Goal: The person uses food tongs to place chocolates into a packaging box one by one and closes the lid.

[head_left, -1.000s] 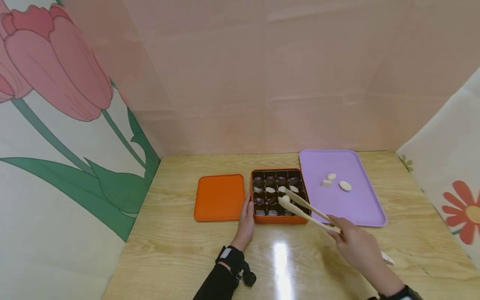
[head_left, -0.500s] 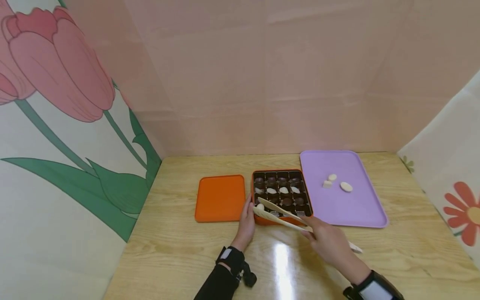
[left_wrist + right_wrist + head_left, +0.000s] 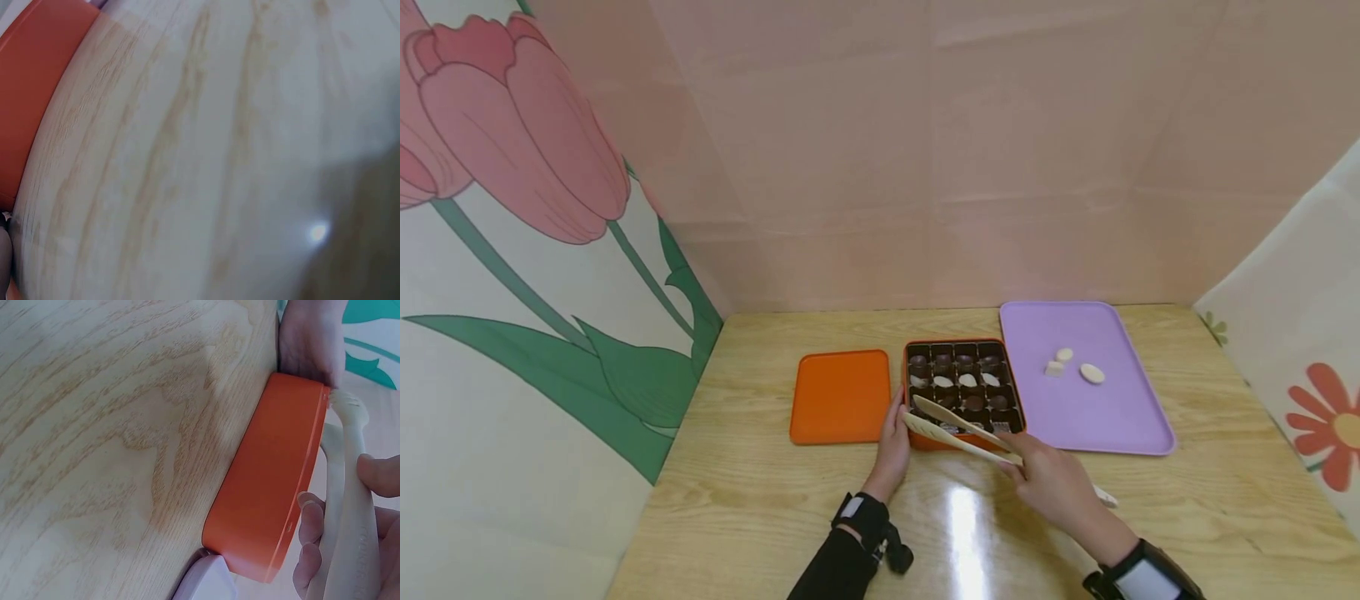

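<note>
In the head view, my right hand (image 3: 1056,483) holds a pair of cream tongs (image 3: 958,442). Their tips are parted over the front-left compartments of the orange box (image 3: 970,443), with no piece visible between them. The box's dark divided insert (image 3: 953,368) carries brown chocolates (image 3: 973,403) and a row of white ones (image 3: 967,380). Part of its front row is hidden by the tongs. My left hand (image 3: 891,450) rests along the box's left side, fingers extended. The right wrist view shows fingers and thumb around the tongs (image 3: 353,506) beside the box wall (image 3: 269,469).
An orange lid (image 3: 839,397) lies flat left of the box. To the right, a purple tray (image 3: 1097,425) holds an oval white piece (image 3: 1092,373), a small round one (image 3: 1064,354) and a square one (image 3: 1054,367). A pink cloth backdrop (image 3: 850,167) stands behind the wooden table (image 3: 760,500).
The tongs moved left from the middle of the box to its front-left corner, carrying a white piece. Their tips then parted slightly, and that piece is out of sight. The left hand stayed put.
</note>
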Available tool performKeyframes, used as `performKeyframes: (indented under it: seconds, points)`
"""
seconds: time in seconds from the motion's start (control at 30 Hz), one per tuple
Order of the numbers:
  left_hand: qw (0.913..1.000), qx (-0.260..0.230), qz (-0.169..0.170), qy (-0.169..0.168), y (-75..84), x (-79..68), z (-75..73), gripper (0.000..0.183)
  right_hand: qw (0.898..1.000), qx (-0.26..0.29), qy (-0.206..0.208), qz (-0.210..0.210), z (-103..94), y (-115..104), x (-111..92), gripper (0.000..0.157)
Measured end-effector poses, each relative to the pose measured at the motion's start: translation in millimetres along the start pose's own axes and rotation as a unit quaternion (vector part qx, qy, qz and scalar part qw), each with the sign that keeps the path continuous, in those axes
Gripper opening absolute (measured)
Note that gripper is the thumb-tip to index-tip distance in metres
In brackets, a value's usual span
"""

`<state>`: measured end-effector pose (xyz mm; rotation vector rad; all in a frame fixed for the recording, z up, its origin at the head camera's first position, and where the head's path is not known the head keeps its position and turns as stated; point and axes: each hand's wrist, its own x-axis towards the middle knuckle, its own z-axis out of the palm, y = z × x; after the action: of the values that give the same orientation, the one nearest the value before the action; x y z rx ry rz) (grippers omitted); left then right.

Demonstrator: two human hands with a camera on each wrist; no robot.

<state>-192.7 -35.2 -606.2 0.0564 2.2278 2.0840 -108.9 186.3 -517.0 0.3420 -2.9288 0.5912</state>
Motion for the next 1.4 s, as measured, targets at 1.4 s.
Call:
performKeyframes:
  seconds: [1.4]
  points:
    - [0.9997,-0.01,0.002,-0.023,24.2,-11.0,-4.4,0.052,0.984,-0.049,0.021,0.171,-30.6,167.7,2.1,0.042]
